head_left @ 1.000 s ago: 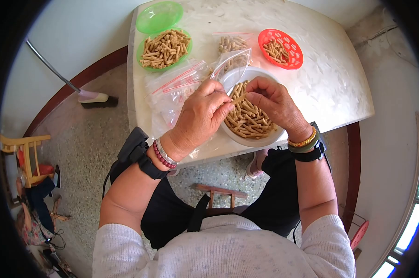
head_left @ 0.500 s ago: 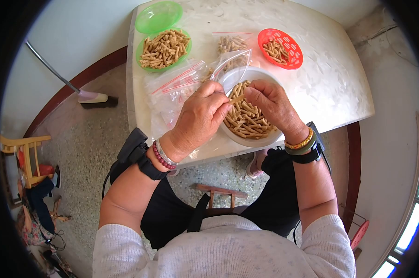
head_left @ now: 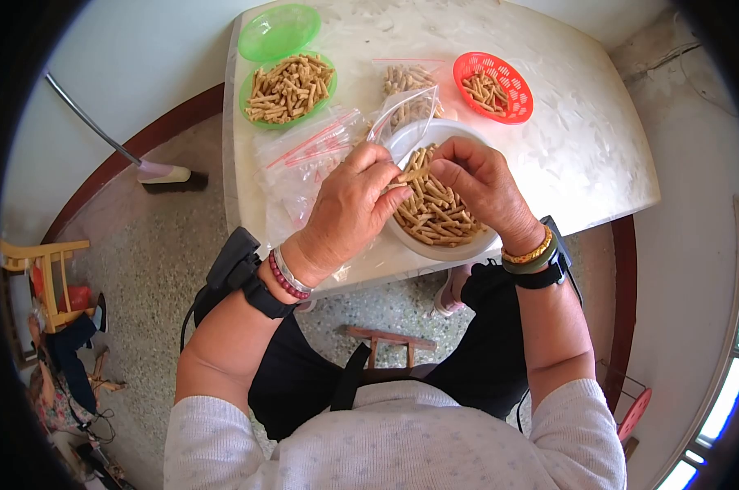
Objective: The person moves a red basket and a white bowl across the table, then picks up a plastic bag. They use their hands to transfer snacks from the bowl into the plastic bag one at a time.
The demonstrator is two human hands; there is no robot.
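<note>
My left hand [head_left: 354,200] is closed, with its fingertips at one end of a short brown stick-shaped piece [head_left: 413,175]. My right hand [head_left: 482,186] pinches toward the other end of that piece. Both hands hover over a white bowl [head_left: 402,239] filled with similar light-brown sticks [head_left: 439,214]. A clear zip bag [head_left: 410,110] with a gaping mouth stands behind my left fingers; whether those fingers also grip it is hidden. Flat clear zip bags [head_left: 292,180] lie left of my left hand.
On the table [head_left: 565,155] are a green dish [head_left: 249,110] heaped with sticks, another green dish [head_left: 279,33], a red basket [head_left: 518,102] with several sticks, and a filled bag [head_left: 406,76]. A broom [head_left: 169,175] stands left. Another person [head_left: 59,392] is at lower left.
The bag's open mouth has shifted slightly left. My left thumb has moved a little away from its fingers, while both hands stay over the bowl with the stick between them.
</note>
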